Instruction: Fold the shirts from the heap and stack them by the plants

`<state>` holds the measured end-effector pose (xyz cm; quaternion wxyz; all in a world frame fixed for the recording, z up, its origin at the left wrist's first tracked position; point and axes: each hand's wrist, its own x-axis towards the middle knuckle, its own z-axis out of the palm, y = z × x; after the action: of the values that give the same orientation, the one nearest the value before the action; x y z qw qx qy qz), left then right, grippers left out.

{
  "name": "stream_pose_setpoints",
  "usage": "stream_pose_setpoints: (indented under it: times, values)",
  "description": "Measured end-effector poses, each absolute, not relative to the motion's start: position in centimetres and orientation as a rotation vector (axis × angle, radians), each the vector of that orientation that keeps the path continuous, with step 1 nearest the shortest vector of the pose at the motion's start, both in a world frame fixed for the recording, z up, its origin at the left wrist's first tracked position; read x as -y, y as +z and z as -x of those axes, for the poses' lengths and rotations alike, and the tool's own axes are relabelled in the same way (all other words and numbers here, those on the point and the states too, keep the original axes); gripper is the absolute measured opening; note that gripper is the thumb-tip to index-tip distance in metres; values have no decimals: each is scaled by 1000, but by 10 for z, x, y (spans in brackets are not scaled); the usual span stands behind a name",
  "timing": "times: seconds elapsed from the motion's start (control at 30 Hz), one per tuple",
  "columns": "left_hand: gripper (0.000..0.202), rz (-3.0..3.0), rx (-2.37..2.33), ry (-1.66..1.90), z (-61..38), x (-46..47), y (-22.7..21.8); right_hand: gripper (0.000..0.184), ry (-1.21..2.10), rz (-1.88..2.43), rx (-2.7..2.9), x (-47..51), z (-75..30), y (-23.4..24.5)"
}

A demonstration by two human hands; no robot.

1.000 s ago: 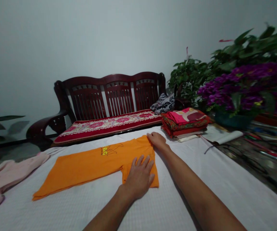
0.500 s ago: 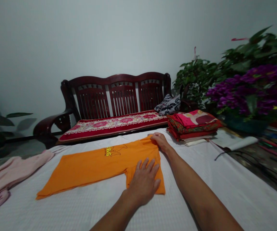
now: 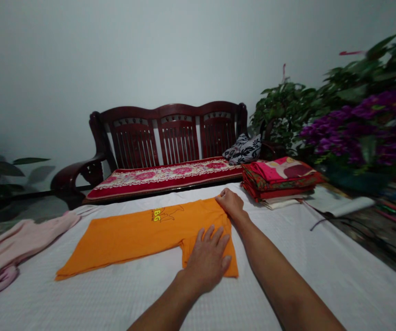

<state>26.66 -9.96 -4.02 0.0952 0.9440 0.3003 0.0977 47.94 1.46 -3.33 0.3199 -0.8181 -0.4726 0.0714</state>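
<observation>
An orange T-shirt (image 3: 129, 239), folded lengthwise with yellow letters and a line drawing on it, lies on a white cloth (image 3: 115, 299). Its sleeve end points toward me on the right. My left hand (image 3: 209, 258) rests flat on the sleeve, fingers spread. At the far right corner, by the neckline, my right hand (image 3: 230, 202) has its fingers closed on the shirt's edge; the fingertips are partly hidden.
Folded clothes (image 3: 280, 181) are stacked at the back right. Pink garments (image 3: 29, 243) lie on the left. Behind stands a wooden bench (image 3: 173, 138) with a red floral cushion. Purple flowers (image 3: 359, 124) and a dark cord (image 3: 325, 219) are on the right.
My right hand's fingers have curled in at the neckline corner, where they reached further over it before. My left hand stays on the sleeve. The whole view has shifted slightly.
</observation>
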Motion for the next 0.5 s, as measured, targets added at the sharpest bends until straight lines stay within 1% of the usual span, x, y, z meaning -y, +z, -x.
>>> stream_pose_setpoints:
  times: [0.1, 0.2, 0.27, 0.4, 0.5]
  values:
    - [58, -2798, -879, 297, -266, 100, -40, 34, 67, 2281, 1328, -9, -477, -28]
    - [59, -2806, -876, 302, -266, 100, -39, 33, -98, 2224, 1395, -4, -471, -20]
    - [59, -2813, -872, 302, -266, 100, -40, 34, -143, 2120, 1531, -2, -466, -17]
    - [59, -2818, -848, 302, -266, 100, -39, 43, 58, 1985, 1866, -1, -461, -25]
    - [59, -2822, -830, 295, -265, 100, -37, 44, 102, 2093, 1774, 1, -472, -34]
